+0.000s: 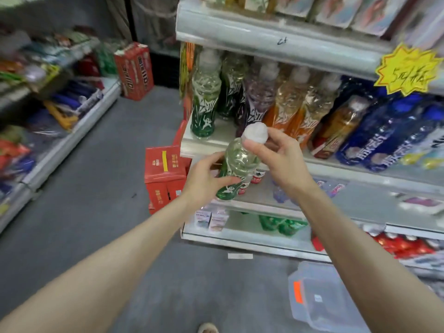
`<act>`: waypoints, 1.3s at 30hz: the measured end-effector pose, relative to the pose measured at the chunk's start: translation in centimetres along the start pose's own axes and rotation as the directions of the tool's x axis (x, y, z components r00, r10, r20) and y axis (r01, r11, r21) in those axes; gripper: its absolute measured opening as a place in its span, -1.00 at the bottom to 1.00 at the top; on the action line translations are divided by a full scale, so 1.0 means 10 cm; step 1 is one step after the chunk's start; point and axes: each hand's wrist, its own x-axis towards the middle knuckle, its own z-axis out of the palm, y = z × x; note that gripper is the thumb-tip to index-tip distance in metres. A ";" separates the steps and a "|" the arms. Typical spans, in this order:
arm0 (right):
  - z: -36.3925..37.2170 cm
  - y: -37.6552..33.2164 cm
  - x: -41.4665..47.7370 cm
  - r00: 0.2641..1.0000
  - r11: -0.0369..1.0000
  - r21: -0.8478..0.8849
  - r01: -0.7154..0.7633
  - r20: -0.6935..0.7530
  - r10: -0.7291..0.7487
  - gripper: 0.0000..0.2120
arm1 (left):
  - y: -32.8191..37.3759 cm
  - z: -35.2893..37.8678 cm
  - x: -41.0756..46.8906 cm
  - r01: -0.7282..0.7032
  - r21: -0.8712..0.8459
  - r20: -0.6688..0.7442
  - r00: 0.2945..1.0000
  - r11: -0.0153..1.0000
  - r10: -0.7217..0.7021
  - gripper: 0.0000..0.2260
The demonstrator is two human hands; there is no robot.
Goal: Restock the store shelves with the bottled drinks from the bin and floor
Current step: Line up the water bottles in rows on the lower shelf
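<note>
Clear plastic bin (319, 301) sits on the grey floor (96, 188) at my lower right; ahead of it, my left hand (204, 179) curls fingers and thumb round the lower body of the green bottle (237, 164); my right hand (281, 155) pinches its white cap (255, 132) between thumb and fingers; the bottle is tilted, cap uppermost, held in the air just before the middle shelf (204, 143) edge; beyond, shelved bottles (286, 104) stand in a row; red cartons (164, 174) are stacked at the shelf end.
</note>
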 end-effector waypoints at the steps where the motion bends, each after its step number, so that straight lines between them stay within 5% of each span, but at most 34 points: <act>1: -0.03 -0.05 0.07 1.000 1.000 -0.001 0.014 0.006 -0.014 -0.74 | 0.06 -0.01 0.07 -0.010 0.018 -0.036 0.999 1.000 0.010 -0.44; 12: -0.18 -0.29 0.96 0.992 0.990 -0.072 0.120 -0.015 -0.121 -0.75 | 0.56 -0.08 0.86 0.095 0.167 -0.310 0.950 0.981 -0.039 -0.55; 20: -0.12 -0.23 1.20 0.997 0.990 -0.132 0.040 -0.061 -0.048 -0.80 | 0.53 -0.03 1.08 0.168 0.102 -0.325 0.937 0.980 -0.127 -0.59; 39: 0.11 -0.25 1.29 0.978 0.963 -0.269 -0.012 -0.205 -0.045 -0.52 | 0.35 -0.09 1.17 0.159 0.110 -0.274 0.954 0.981 -0.124 -0.63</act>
